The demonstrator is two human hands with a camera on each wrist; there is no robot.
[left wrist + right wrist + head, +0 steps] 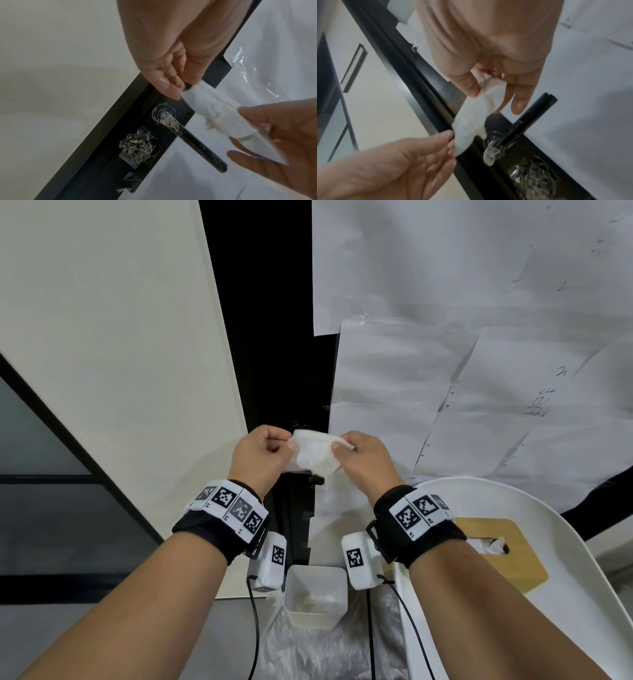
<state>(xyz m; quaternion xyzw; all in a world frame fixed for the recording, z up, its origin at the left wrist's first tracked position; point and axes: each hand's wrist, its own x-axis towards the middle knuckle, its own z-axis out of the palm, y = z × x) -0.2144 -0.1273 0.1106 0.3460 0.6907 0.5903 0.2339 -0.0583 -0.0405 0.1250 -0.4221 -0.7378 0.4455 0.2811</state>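
A white tissue (315, 455) is stretched between my two hands, with a yellowish cream stain on its underside (214, 119). My left hand (287, 445) pinches its left end between thumb and fingers (169, 88). My right hand (339, 445) pinches the other end (481, 86). Just beyond the tissue, a black lever door handle (197, 143) sticks out of the black door edge. White cream is smeared round the handle's base (169, 120), also seen in the right wrist view (490, 154). In the head view the tissue and hands hide most of the handle.
Paper sheets (479, 371) are taped over the door at right, and a pale wall (120, 337) is at left. Clear plastic wrap covers the lock (137, 148). Below my wrists are a white bin (315, 594), a white tray (565, 559) and a wooden tissue box (496, 549).
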